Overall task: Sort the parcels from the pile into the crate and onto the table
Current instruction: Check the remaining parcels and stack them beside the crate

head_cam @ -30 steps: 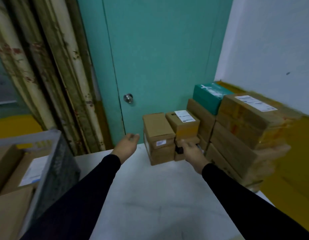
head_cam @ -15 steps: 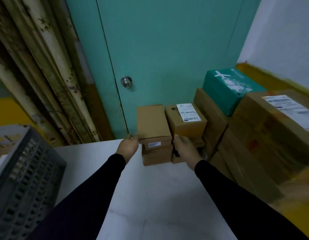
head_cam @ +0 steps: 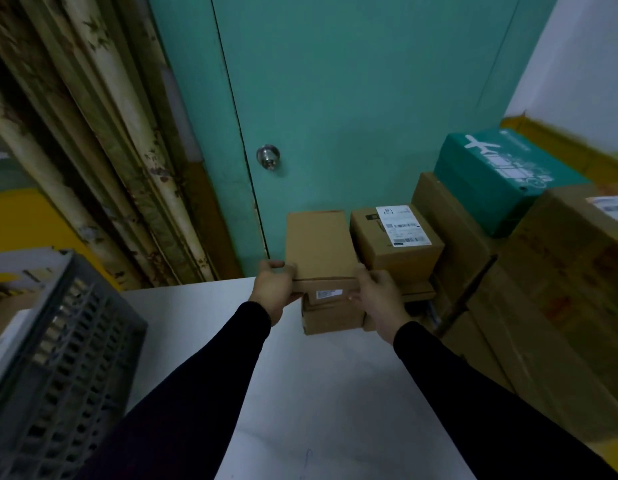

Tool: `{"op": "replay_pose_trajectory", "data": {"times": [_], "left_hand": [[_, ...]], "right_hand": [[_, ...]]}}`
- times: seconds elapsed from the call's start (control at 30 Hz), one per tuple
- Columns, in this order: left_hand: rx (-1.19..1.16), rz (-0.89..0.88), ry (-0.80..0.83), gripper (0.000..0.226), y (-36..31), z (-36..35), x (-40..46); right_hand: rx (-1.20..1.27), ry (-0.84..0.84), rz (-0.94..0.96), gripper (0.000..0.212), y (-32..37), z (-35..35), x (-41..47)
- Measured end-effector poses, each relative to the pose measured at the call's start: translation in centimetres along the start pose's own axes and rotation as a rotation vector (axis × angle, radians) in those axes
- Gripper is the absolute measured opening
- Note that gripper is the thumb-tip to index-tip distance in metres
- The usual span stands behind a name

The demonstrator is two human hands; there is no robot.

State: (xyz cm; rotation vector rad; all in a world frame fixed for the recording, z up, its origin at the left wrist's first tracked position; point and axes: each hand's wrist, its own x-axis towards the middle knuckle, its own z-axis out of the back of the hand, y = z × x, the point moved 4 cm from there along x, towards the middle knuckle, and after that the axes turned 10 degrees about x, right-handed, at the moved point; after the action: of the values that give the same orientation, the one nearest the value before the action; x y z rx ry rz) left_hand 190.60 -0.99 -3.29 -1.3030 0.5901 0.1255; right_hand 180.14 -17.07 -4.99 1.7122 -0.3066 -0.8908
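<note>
Top parcel (head_cam: 319, 245) now between hands (head_cam: 326, 292)

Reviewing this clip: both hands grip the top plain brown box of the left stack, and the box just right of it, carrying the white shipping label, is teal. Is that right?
Not quite. In the head view, the left hand and right hand do grip the top plain brown box, but the labelled box beside it is brown cardboard. The teal box sits farther right, higher on the pile.
</note>
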Motion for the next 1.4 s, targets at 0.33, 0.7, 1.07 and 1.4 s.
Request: {"op": "replay_pose_trajectory", "data": {"times": [0.33,0.7,1.07,1.4], "left_hand": [[-0.022,-0.168,0.124,0.040,-3.3,9.1,-5.5],[0.074,-0.256,0.185,0.039,2.1,17.3,-11.3],[0.015,-0.279,0.063,0.020,5.1,18.9,-13.1],[0.076,-0.339,0.006,0.028,5.7,18.3,-13.3]], "right_hand": [[0.185,0.368,0.079,0.022,4.7,-6.2,-6.9],[0.157,0.487,-0.022,0.027,-1.1,-12.5,-15.6],[0.228,0.458,-0.042,0.026,-3.3,-13.5,-18.2],[0.241,0.509,-0.056,0.030,-4.1,-12.5,-17.4]]}}
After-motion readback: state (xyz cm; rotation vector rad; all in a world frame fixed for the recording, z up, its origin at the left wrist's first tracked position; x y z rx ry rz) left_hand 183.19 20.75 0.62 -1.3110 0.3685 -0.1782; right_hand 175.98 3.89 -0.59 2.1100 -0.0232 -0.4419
